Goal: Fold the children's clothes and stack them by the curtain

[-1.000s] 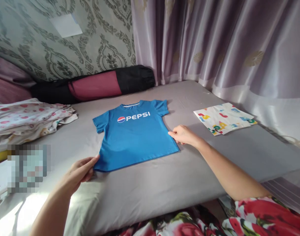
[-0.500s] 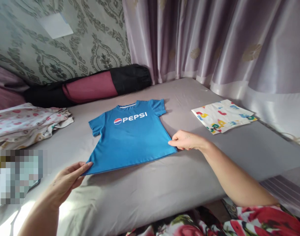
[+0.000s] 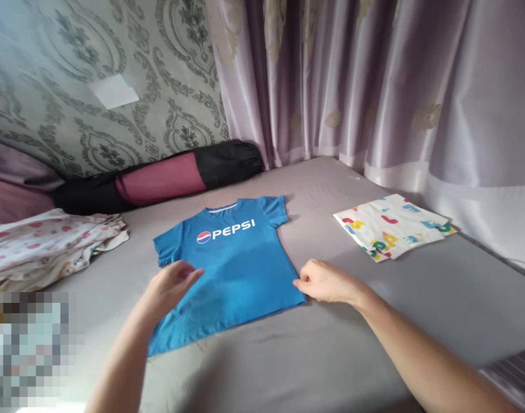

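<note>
A small blue T-shirt (image 3: 240,269) with a white PEPSI logo lies flat, front up, on the grey bed sheet (image 3: 314,355). My left hand (image 3: 170,289) hovers over the shirt's left side below the sleeve, fingers stretched out and a little blurred. At the shirt's lower right corner rests my right hand (image 3: 325,281), its fingers curled and pinching the hem edge.
A folded white cloth (image 3: 393,225) with coloured letters lies to the right near the curtain (image 3: 374,86). A heap of pink-patterned clothes (image 3: 47,246) sits at the left. A black and maroon roll (image 3: 159,178) lies along the patterned wall.
My left hand let go of the shirt's lower left corner and moved up over the shirt's left side. The right hand stayed at the lower right corner. The view tilted down slightly.
</note>
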`<state>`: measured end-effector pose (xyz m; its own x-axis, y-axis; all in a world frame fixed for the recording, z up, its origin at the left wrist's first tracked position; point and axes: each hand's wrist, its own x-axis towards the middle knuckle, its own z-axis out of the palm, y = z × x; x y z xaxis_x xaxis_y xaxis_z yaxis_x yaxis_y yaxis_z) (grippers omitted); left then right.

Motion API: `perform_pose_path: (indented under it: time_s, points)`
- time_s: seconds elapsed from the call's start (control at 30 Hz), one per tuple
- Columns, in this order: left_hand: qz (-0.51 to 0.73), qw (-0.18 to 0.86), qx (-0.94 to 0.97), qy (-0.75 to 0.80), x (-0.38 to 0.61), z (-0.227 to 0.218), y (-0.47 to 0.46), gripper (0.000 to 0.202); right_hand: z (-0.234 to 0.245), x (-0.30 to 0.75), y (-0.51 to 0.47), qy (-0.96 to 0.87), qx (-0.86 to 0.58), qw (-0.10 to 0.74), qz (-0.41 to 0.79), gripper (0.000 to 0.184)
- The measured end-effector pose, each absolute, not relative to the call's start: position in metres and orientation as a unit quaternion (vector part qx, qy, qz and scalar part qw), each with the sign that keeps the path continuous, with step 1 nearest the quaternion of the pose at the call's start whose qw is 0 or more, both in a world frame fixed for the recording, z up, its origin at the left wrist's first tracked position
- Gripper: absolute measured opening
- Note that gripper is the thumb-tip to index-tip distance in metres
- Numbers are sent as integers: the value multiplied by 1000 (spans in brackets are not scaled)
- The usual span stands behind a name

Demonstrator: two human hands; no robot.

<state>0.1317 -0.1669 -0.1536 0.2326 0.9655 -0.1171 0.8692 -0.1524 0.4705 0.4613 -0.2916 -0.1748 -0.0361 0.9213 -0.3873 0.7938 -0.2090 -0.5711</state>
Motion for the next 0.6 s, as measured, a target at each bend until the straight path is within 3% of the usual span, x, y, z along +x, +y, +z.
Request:
perform_pose_path:
  time_s: [0.17, 0.33, 0.6]
  points:
    - [123, 262, 850, 439, 253, -163, -119, 36, -182, 460, -291, -621, -689, 128, 352, 43]
    - [106, 215, 872, 427, 352, -178, -79, 26, -189, 454, -285, -600, -708, 213, 305, 39]
    - [59, 144, 818, 554, 430, -196, -60, 51, -186, 442, -296, -597, -729, 189, 279, 24]
